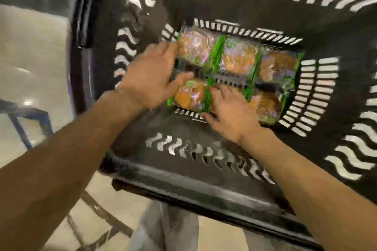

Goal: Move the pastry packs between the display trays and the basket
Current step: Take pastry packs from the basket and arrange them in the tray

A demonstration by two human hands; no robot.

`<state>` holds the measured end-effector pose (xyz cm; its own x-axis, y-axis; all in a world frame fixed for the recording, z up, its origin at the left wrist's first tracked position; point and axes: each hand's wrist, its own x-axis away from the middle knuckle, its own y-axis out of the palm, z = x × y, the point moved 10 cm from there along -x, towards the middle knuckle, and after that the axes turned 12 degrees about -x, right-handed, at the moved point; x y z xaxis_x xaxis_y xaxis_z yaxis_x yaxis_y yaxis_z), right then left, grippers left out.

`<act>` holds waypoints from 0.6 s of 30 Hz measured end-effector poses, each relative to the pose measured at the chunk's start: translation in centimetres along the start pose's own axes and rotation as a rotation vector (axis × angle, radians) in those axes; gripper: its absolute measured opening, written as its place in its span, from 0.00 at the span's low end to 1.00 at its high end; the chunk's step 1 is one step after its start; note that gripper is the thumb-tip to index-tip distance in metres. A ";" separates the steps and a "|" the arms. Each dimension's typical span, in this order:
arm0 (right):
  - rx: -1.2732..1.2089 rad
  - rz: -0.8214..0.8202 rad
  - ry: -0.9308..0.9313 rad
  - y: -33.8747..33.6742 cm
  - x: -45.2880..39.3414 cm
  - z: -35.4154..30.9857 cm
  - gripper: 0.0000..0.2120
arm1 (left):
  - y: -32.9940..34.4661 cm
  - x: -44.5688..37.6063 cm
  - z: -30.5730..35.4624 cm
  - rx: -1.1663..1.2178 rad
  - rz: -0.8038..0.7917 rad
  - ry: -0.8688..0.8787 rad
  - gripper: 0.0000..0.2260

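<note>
1. Six packs (238, 71) lie flat on the floor of the basket (183, 179), in two rows of three, edges touching or overlapping; the picture is motion-blurred, so wrapper detail is lost.
2. Your left hand (152, 76) sits at the left end of the floor. Its fingers are spread, fingertips against the far-left pack (193, 49) and thumb at the edge of the near-left pack (190, 93). You grip nothing there that the view shows.
3. Your right hand (230, 110) lies palm down over the near-middle pack, hiding most of it. The fingers look straight, pressing instead of curling round it.
4. Risk one: the packs are crowded, so lifting one by its slippery film could drag a neighbour along or let it slide out. Get your fingers under an edge first.
5. Risk two: pressing flat on a soft pastry could squash it. Ease the palm off before you lift.
6. Risk three: the basket walls are high, and a pack carried loosely could catch on the rim (204, 191) on the way out.
7. No display trays show here, so you cannot judge the destination yet.
</note>
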<state>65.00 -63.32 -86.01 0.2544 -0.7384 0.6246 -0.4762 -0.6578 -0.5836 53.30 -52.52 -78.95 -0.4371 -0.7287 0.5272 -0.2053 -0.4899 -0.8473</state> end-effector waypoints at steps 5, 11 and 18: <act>0.060 0.066 -0.050 4.5 -7.2 -0.7 0.38 | 3.7 -3.5 -0.8 -0.020 0.091 0.018 0.36; 0.054 0.080 -0.056 3.7 -8.9 -1.0 0.41 | 2.9 -7.3 -0.7 -0.068 0.110 0.020 0.31; -0.207 0.047 0.002 1.8 -5.2 2.6 0.33 | 3.9 -10.1 0.6 -0.157 0.010 0.123 0.30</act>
<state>65.02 -61.12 -91.67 0.2264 -0.7673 0.6000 -0.6503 -0.5777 -0.4933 57.45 -47.38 -87.55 -0.5418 -0.6644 0.5148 -0.3297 -0.3954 -0.8573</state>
